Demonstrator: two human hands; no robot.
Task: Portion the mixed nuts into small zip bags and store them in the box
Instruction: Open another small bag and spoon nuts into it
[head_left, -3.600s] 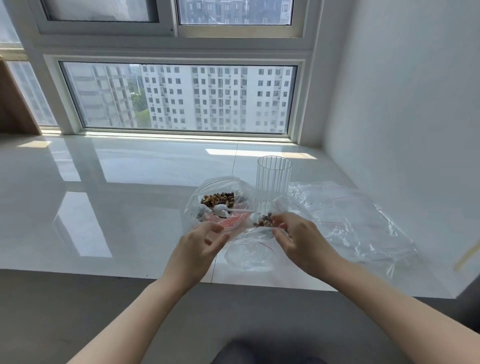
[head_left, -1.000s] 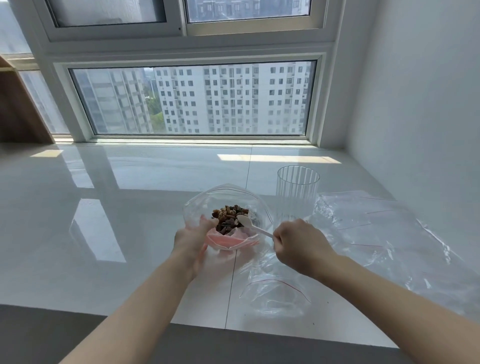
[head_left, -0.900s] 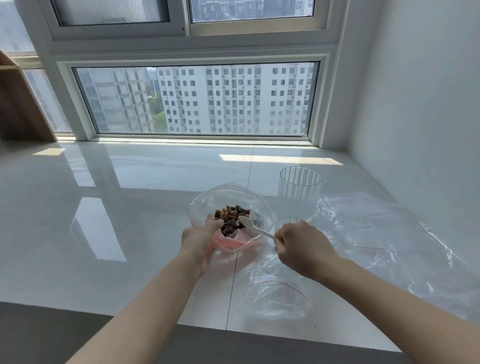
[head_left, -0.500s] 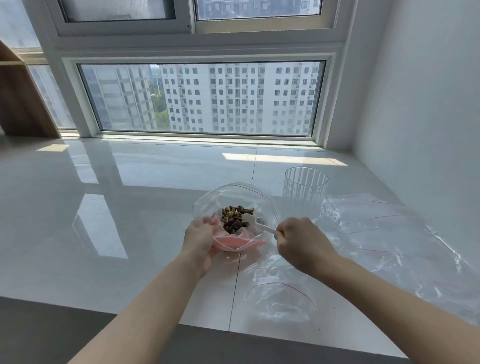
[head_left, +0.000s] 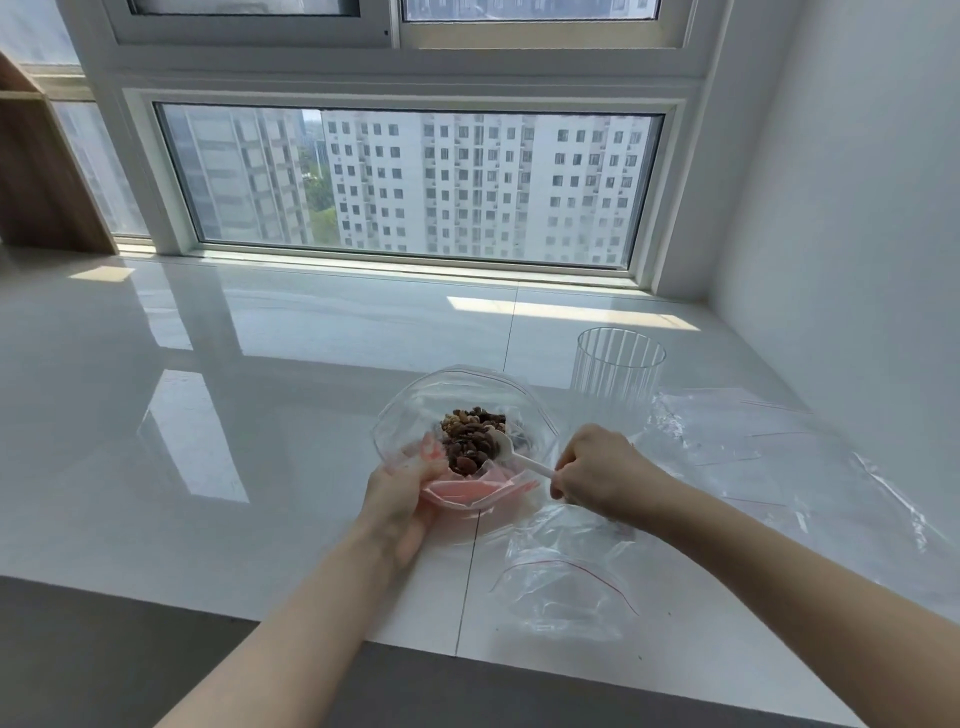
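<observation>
On the white counter (head_left: 260, 415), the near rim of the large open bag (head_left: 410, 415) of mixed nuts (head_left: 470, 436) is gripped by the left hand (head_left: 400, 493), a white spoon (head_left: 514, 454) dipped among them is pinched by the right hand (head_left: 597, 478), and an empty small zip bag (head_left: 561, 582) lies just below that hand.

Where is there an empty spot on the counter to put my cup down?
The counter is bare left of the big bag of nuts, and behind it up to the window. The right side is crowded: a ribbed glass, loose zip bags and one small zip bag near the edge.
</observation>
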